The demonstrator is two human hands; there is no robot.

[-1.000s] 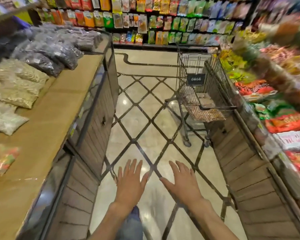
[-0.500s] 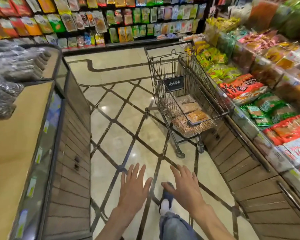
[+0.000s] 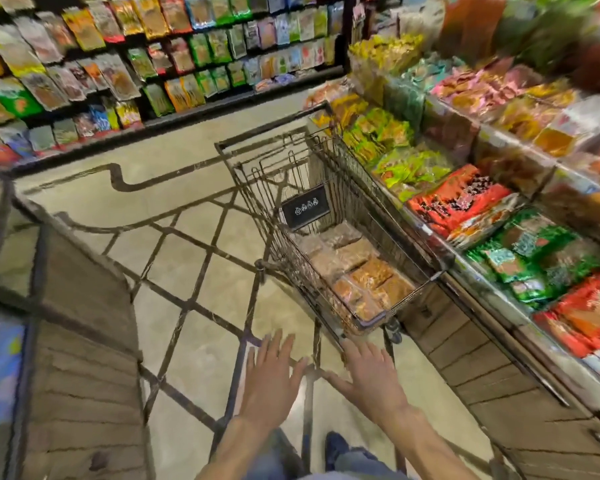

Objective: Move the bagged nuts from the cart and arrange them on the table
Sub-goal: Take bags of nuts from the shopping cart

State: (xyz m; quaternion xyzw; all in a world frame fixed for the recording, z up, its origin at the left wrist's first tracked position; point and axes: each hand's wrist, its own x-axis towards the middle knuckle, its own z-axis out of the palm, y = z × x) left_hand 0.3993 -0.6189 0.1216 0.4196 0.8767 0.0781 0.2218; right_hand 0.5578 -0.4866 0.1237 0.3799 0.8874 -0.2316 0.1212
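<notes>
Both hands (image 3: 323, 382) empty — bagged nuts (image 3: 357, 271) in cart (image 3: 326, 174)

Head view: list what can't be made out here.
- Bagged nuts in the cart: their number, since bags overlap and the wire sides cover some.
- Black sign in the cart: marks too small.
- Shelf packets at upper right: motion blur.
- Table: mostly cut off by the left edge.
</notes>
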